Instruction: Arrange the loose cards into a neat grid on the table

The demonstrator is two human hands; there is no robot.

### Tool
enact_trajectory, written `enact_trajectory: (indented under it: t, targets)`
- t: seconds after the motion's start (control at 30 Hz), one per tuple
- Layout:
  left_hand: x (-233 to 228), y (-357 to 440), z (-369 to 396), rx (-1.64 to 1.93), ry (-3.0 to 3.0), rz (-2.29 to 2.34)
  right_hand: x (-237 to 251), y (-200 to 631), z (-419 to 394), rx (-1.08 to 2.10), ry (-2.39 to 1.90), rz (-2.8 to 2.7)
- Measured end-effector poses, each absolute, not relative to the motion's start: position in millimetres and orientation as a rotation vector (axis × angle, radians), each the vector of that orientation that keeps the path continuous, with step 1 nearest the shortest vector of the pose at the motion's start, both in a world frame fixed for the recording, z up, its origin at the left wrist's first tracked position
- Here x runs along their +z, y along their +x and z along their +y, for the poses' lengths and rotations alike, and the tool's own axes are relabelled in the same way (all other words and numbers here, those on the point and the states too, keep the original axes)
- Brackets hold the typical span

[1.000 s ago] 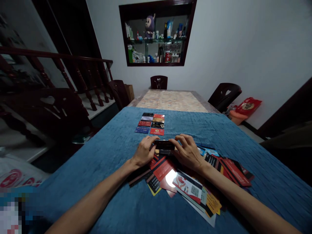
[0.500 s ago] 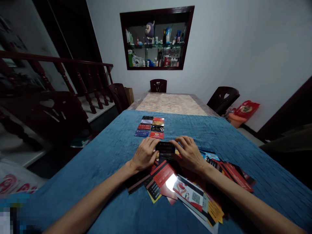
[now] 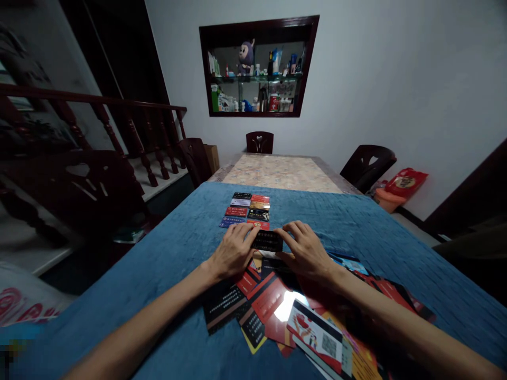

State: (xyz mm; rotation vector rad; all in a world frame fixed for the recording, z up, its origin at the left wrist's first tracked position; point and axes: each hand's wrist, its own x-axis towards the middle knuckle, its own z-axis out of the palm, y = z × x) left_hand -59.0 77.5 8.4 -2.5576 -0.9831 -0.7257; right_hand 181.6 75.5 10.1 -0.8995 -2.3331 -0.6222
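Note:
A black card [image 3: 267,241] with pale printing is held up between my two hands, just above a loose heap of cards. My left hand [image 3: 234,249] pinches its left end between thumb and fingers. At its right end, my right hand [image 3: 304,248] grips it the same way. Under my hands and forearms spread the overlapping cards, among them a red card [image 3: 269,296] and a white-and-red card with a QR code [image 3: 316,336]. Beyond my left hand, several cards lie in two neat columns, including a red card [image 3: 236,211] and a blue card [image 3: 231,222].
A blue cloth [image 3: 166,274] covers the near part of the table, with a beige patterned top [image 3: 277,171] past it. Dark chairs [image 3: 368,166] stand around. A wooden railing [image 3: 130,105] runs along the left, and a wall niche [image 3: 259,66] holds bottles and a plush toy.
The black card has tilted, so its printed face now shows more clearly. Both hands keep hold of it, and the whole view has shifted slightly.

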Motion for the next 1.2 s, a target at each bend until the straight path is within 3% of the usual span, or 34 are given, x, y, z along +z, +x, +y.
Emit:
enact_trajectory:
  t: [0.67,1.2]
  targets:
    - [53,-92,165,-0.606,-2.503,-1.177,54,142,176,-0.441,-0.934,-2.428]
    - [46,-112,284,-0.478,-2.546,-1.352,49,99,279,-0.295,-1.258,-2.463]
